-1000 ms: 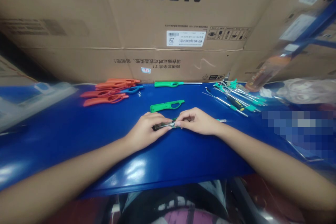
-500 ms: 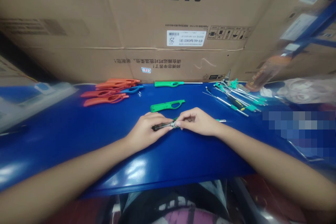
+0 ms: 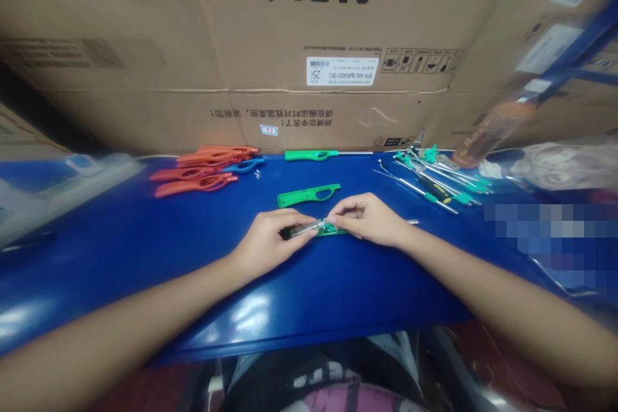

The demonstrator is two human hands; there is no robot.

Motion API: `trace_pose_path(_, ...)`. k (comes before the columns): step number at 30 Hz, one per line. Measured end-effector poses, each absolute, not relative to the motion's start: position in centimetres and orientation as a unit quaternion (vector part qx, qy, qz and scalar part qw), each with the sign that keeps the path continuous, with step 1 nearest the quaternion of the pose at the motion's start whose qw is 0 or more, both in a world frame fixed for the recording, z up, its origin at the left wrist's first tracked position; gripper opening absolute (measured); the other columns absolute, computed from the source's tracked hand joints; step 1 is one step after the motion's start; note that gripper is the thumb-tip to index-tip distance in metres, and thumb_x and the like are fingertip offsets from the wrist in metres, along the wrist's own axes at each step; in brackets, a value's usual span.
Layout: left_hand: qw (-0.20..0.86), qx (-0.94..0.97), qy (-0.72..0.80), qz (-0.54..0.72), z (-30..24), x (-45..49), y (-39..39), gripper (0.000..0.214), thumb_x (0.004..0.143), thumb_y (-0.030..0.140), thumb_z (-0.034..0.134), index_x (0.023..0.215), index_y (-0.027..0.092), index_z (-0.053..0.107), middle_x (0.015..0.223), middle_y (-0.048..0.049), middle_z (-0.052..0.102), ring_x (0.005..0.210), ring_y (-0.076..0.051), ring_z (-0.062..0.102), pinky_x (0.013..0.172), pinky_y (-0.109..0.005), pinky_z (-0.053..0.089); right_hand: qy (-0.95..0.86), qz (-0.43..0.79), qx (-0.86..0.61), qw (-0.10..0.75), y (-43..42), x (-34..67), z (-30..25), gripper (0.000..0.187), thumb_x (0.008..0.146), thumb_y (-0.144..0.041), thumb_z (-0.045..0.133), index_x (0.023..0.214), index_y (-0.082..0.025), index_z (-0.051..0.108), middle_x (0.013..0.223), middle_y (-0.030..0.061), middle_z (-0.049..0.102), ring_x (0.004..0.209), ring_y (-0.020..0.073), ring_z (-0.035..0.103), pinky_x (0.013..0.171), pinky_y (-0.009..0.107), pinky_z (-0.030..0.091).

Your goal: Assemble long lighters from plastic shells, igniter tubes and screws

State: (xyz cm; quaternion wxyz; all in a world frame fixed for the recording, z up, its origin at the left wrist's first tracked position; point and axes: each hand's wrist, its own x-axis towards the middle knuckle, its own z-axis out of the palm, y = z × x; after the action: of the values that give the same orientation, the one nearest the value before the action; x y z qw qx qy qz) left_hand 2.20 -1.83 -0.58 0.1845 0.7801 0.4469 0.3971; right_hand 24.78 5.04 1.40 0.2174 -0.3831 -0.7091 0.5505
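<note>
My left hand (image 3: 270,235) is closed around a dark, see-through lighter fuel tank (image 3: 303,229), its tip pointing right. Thumb and finger of my right hand (image 3: 369,220) are pinched together at the tank's pale tip; the small piece between them is too fine to make out. Under my fingers lies a green lighter shell half (image 3: 333,230) with small parts in it, and a metal rod (image 3: 412,222) shows past my right wrist. Just beyond my hands rests another green shell half (image 3: 309,196), inner side up.
A green lighter (image 3: 311,155) lies at the back. Orange shells (image 3: 203,185) and a blue one (image 3: 246,166) are heaped left. On the right are metal rods with green ends (image 3: 447,174), a screwdriver (image 3: 434,189) and a bottle (image 3: 497,132). Cardboard (image 3: 261,64) walls the back.
My right fingers have shifted slightly up and right at the tank's tip, baring more of the green shell half beneath. My left hand still holds the tank.
</note>
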Motion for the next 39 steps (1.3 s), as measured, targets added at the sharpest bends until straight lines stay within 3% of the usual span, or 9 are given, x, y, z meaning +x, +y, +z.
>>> trace_pose_path(7,0.213,0.762,0.466,0.397,-0.76,2.21,-1.88,0.016,0.088,0.030,0.073,0.100,0.021,0.080,0.095,-0.0036,0.080,0.079,-0.017,0.074,0.070,-0.026,0.056,-0.691,0.566,-0.370,0.255,4.92,24.42,0.24,0.030,0.076,-0.045,0.076,0.080,-0.015,0.073,0.080,0.0049,0.073,0.067,0.0127,0.062,0.062,0.025,0.047)
trace_pose_path(15,0.236,0.746,0.480,0.397,-0.60,2.39,-1.88,0.016,0.087,0.029,0.074,0.099,0.021,0.081,0.095,-0.0027,0.080,0.079,-0.016,0.074,0.071,-0.023,0.055,-0.680,0.565,-0.397,0.246,4.23,24.09,1.04,0.025,0.078,-0.037,0.072,0.081,-0.013,0.071,0.058,-0.0030,0.059,0.044,0.0040,0.039,0.042,0.021,0.029)
trace_pose_path(20,0.252,0.738,0.482,0.400,-0.57,2.37,-1.82,0.015,0.087,0.029,0.075,0.098,0.021,0.081,0.094,-0.0026,0.080,0.079,-0.016,0.073,0.071,-0.023,0.054,-0.674,0.569,-0.400,0.249,4.14,24.06,0.87,0.022,0.078,-0.035,0.072,0.081,-0.013,0.071,0.059,-0.0027,0.060,0.043,0.0039,0.039,0.041,0.021,0.027)
trace_pose_path(26,0.268,0.730,0.487,0.397,-0.55,2.45,-1.77,0.015,0.086,0.030,0.075,0.096,0.021,0.081,0.093,-0.0028,0.080,0.078,-0.016,0.073,0.070,-0.024,0.054,-0.668,0.569,-0.404,0.258,4.18,23.83,0.71,0.021,0.076,-0.034,0.074,0.077,-0.013,0.071,0.064,-0.0003,0.065,0.046,0.0052,0.047,0.044,0.020,0.033)
trace_pose_path(33,0.296,0.700,0.509,0.405,-0.33,2.77,-1.80,0.017,0.085,0.032,0.075,0.096,0.021,0.081,0.093,-0.0027,0.080,0.077,-0.016,0.073,0.070,-0.024,0.055,-0.669,0.575,-0.398,0.251,4.69,24.29,0.79,0.020,0.078,-0.035,0.073,0.080,-0.015,0.069,0.051,-0.0051,0.056,0.038,0.0059,0.044,0.036,0.020,0.033)
trace_pose_path(39,0.309,0.692,0.511,0.406,-0.34,2.69,-1.83,0.017,0.084,0.032,0.075,0.095,0.021,0.082,0.092,-0.0032,0.080,0.077,-0.016,0.072,0.069,-0.024,0.054,-0.678,0.575,-0.382,0.252,4.78,24.57,0.82,0.021,0.079,-0.035,0.074,0.084,-0.015,0.070,0.061,-0.0035,0.061,0.042,0.0045,0.044,0.039,0.019,0.032)
